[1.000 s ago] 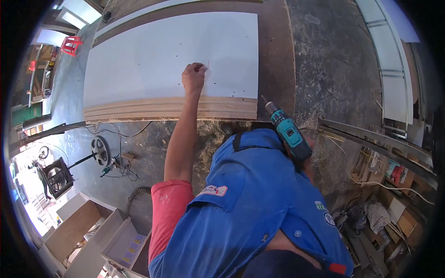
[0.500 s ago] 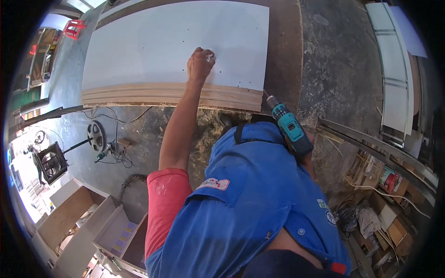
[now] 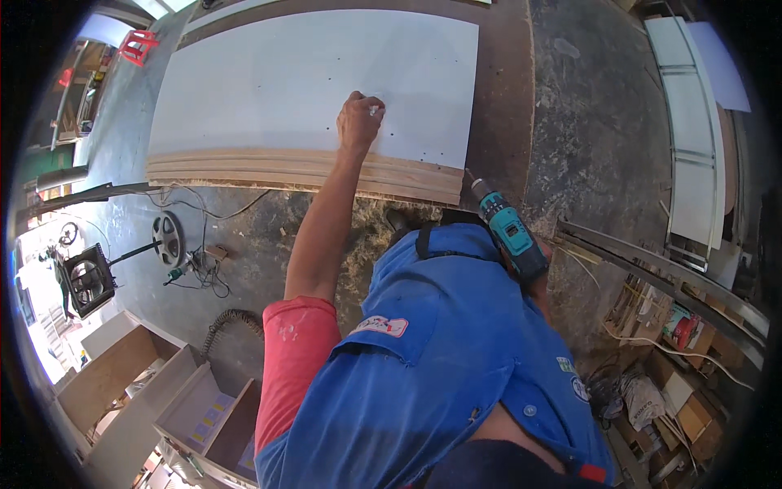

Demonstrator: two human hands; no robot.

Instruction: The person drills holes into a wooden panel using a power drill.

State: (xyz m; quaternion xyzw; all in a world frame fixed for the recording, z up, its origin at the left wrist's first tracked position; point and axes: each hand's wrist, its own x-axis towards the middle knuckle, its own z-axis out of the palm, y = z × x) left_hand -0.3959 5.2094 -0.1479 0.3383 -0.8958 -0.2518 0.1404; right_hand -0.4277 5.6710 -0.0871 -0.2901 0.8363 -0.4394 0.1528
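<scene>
A large white panel (image 3: 269, 98) with small dark holes lies on a stack of wooden boards (image 3: 301, 171). My left hand (image 3: 361, 121) rests over the panel right of its middle, fingers pinched on a small pale object (image 3: 374, 109) too small to identify. My right hand (image 3: 541, 267), mostly hidden behind the tool, holds a teal and black cordless drill (image 3: 507, 228) at my right side, its tip pointing forward near the boards' right corner.
Right stand white framed panels (image 3: 692, 147), a long metal rail (image 3: 652, 269) and offcuts (image 3: 676, 383). Left are a red stool (image 3: 137, 47), a fan (image 3: 88, 279), cables, a coiled hose (image 3: 228, 326) and open white cabinet boxes (image 3: 122, 383).
The view has shifted, moving the panel up and slightly right in frame. My left hand has moved slightly over the panel, its fingers curling more around the small item. The drill stays at my side.
</scene>
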